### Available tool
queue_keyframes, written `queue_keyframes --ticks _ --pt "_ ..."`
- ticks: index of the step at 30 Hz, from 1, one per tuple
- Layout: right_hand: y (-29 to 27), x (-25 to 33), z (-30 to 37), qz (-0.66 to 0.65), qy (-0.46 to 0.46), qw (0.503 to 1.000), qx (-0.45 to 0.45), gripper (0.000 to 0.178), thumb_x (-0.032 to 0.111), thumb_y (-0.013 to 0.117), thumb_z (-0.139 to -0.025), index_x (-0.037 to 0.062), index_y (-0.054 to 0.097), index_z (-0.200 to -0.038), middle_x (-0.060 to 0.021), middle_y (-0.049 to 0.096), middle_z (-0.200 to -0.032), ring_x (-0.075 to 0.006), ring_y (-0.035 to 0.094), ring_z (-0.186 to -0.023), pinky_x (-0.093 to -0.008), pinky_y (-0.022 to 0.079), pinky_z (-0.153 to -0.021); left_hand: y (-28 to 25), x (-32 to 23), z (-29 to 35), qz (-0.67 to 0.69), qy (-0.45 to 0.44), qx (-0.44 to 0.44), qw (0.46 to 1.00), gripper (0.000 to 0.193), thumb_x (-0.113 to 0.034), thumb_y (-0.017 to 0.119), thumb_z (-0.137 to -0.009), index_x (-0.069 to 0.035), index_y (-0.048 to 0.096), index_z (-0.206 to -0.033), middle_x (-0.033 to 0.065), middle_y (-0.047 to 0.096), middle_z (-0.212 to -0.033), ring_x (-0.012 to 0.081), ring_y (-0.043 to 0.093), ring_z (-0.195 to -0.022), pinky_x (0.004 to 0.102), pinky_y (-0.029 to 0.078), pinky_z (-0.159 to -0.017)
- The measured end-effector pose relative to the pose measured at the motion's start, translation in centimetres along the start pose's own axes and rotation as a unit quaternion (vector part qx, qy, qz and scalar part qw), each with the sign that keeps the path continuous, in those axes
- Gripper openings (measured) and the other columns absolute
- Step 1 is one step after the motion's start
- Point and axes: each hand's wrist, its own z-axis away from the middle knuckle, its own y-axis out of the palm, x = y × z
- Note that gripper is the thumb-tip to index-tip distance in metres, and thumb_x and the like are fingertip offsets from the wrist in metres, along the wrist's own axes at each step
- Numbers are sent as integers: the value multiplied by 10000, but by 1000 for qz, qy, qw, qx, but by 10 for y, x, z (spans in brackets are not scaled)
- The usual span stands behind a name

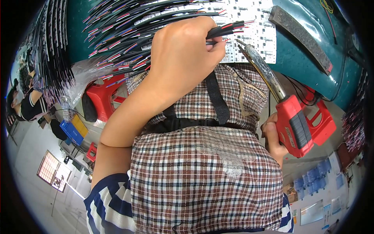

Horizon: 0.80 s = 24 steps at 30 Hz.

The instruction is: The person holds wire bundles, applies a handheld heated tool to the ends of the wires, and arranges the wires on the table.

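Note:
My left hand (pixel 183 50) is closed around a small bunch of black cables (pixel 230 28), whose stripped red and white wire ends stick out to the right. Below these, one thinner wire end shows by my thumb. My right hand (pixel 274 137) grips a red soldering gun (pixel 292 124) by its body, partly hidden behind it. The gun's metal barrel slants up and left, its tip close to the wire ends; I cannot tell whether they touch. Beneath both lies a white panel of circuit boards (pixel 255 39) with small black parts. Many more black cables (pixel 117 29) spread over the panel's left side.
A dark, curved block (pixel 300 39) rests on the green tabletop (pixel 288 76) at the right. More cable bundles hang at the far left (pixel 52 43) and far right (pixel 352 124). Red plastic stools (pixel 102 99) stand below the table edge. Another person (pixel 33 101) sits at the left.

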Motion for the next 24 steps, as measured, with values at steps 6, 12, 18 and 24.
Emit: queue_keyframes --ticks 6,12,18,24 --pt "-1 0 1 -13 8 1000 11 242 -24 652 -841 -53 586 -1073 -65 580 -761 -128 536 -615 -255 435 -555 -2 4 -2 -4 23 12 1000 150 -148 757 -750 -31 664 -771 38 658 -652 133 635 -560 258 488 -553" --pt "-1 -1 2 -10 9 1000 -2 204 -41 649 -832 -37 595 -1029 -78 593 -803 -134 553 -647 -263 442 -574 -8 4 -11 -18 42 64 997 183 -162 762 -752 -11 667 -791 73 661 -687 148 648 -606 267 505 -586" --pt "5 8 -3 -22 23 999 -12 167 -45 643 -834 -31 590 -992 -83 588 -779 -139 549 -634 -269 444 -576 -8 3 -11 -20 35 68 997 188 -168 759 -752 -8 667 -789 76 654 -679 160 648 -606 273 508 -600" --pt "3 2 -1 7 0 1000 4 124 -36 642 -837 -14 568 -934 -78 566 -731 -135 518 -599 -264 422 -547 -6 2 -8 -39 33 59 997 176 -166 744 -756 -9 666 -775 83 653 -679 165 649 -608 278 511 -603"
